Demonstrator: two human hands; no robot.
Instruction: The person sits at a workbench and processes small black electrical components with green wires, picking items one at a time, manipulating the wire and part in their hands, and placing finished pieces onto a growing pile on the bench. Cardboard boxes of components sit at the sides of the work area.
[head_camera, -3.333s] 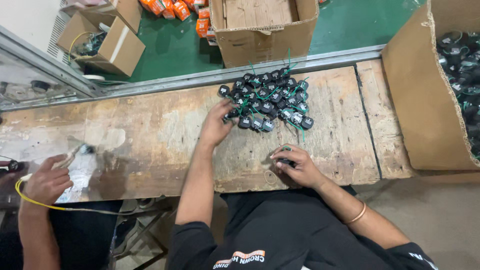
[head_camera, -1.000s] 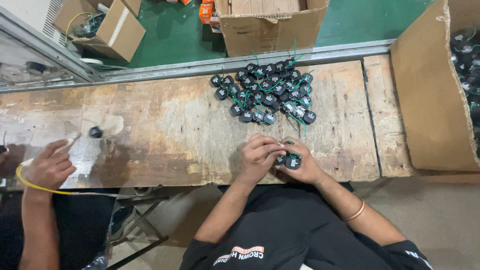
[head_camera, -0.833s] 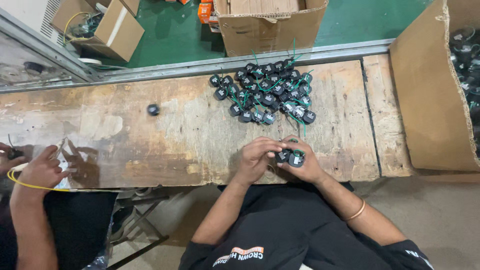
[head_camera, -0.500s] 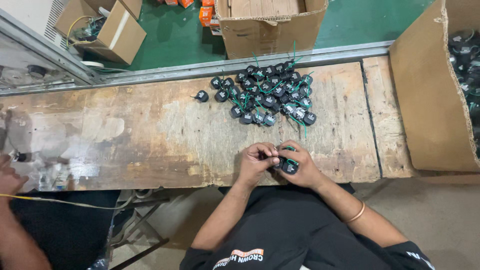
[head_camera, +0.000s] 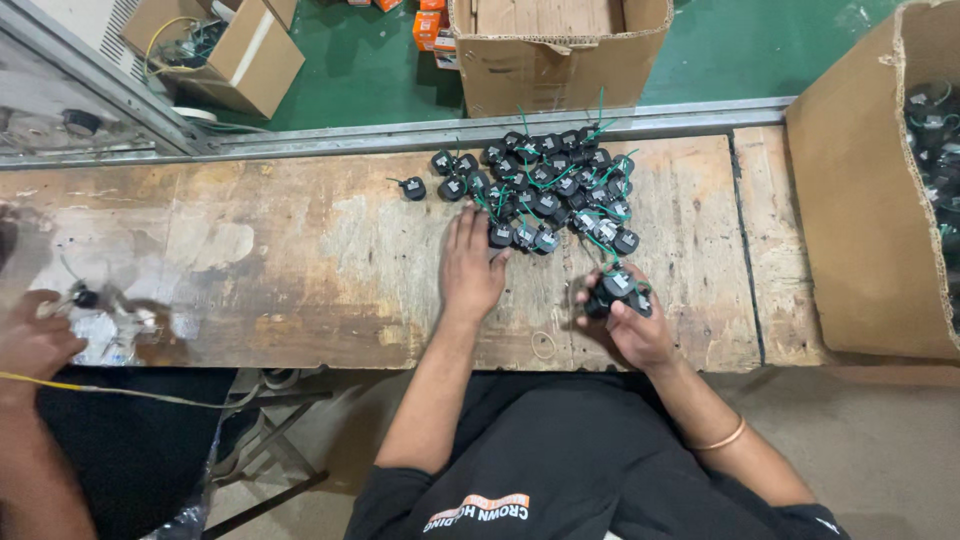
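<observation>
A heap of several small black round parts with green wires (head_camera: 550, 185) lies on the far side of a worn wooden bench (head_camera: 300, 270). My left hand (head_camera: 470, 265) reaches forward with fingers spread, its fingertips touching a black part (head_camera: 500, 236) at the heap's near edge. My right hand (head_camera: 630, 320) stays near the bench's front edge and grips a black part with a pale label (head_camera: 615, 290). One loose black part (head_camera: 412, 188) sits a little left of the heap.
A large open cardboard box (head_camera: 860, 200) holding more black parts stands at the right end. Another box (head_camera: 555, 50) stands on the green floor beyond the bench. At the left, a co-worker's hand (head_camera: 35, 340) holds a yellow cable (head_camera: 120, 390) by some small parts.
My left hand has left my right hand and stretched forward to the heap. A single black part has travelled right along the bench to just left of the heap.
</observation>
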